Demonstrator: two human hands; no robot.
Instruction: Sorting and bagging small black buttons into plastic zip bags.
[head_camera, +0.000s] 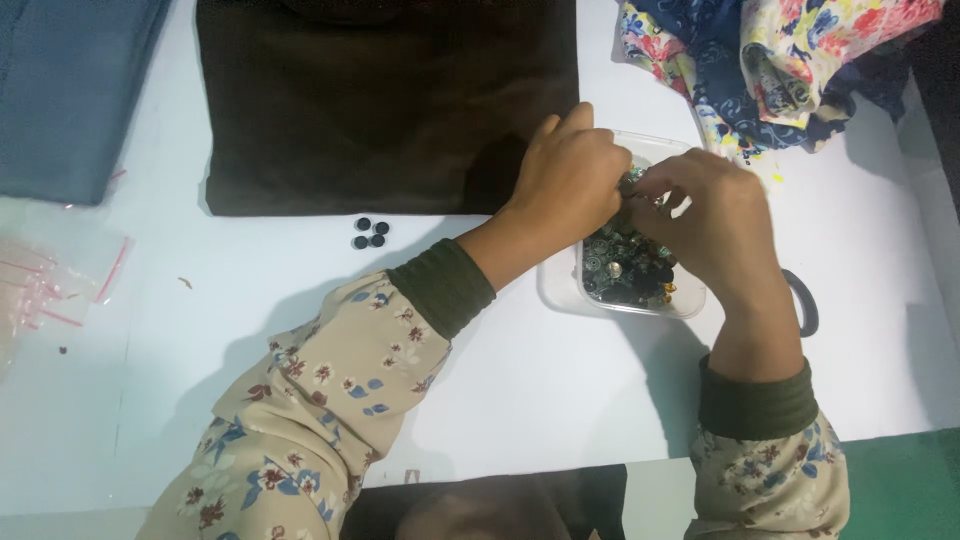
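One small button is best pinched singly over the clear tub (560, 290) (left hand (568, 180) and right hand (715, 220) fingers bunched together; grip contents cannot be told).

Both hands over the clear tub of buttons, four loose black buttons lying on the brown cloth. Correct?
Not quite. In the head view the black buttons lie on the white table, just below the brown cloth, not on it. The left hand and right hand are over the clear tub.

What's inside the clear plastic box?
The clear plastic box holds a heap of small dark and shiny buttons. The left hand and right hand cover its far part.
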